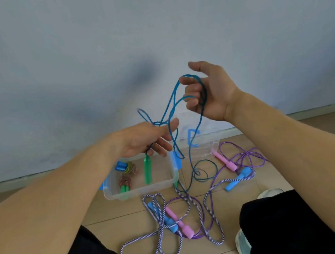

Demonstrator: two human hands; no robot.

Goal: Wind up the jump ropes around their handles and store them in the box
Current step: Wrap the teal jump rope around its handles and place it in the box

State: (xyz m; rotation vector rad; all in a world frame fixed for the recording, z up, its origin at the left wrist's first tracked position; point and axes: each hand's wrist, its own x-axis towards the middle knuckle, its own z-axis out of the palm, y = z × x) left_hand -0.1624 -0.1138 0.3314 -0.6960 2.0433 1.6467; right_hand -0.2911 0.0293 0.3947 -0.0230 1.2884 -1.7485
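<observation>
My left hand (151, 138) pinches a teal jump rope (170, 107) just above its green handle (148, 171), which dangles over the clear plastic box (167, 183). My right hand (206, 91), raised higher and to the right, has loops of the same rope hooked over its curled fingers. The rope's tail drops to the floor in coils (202, 171) beside the box. Two wound ropes lie in the box: one with blue handles (123, 166), one with green handles (124, 189).
A purple rope with pink handles (224, 160) and a striped rope with blue handles (237, 179) lie tangled on the wooden floor. The clear lid (198, 137) leans against the wall behind the box. My knees (281, 218) frame the floor space.
</observation>
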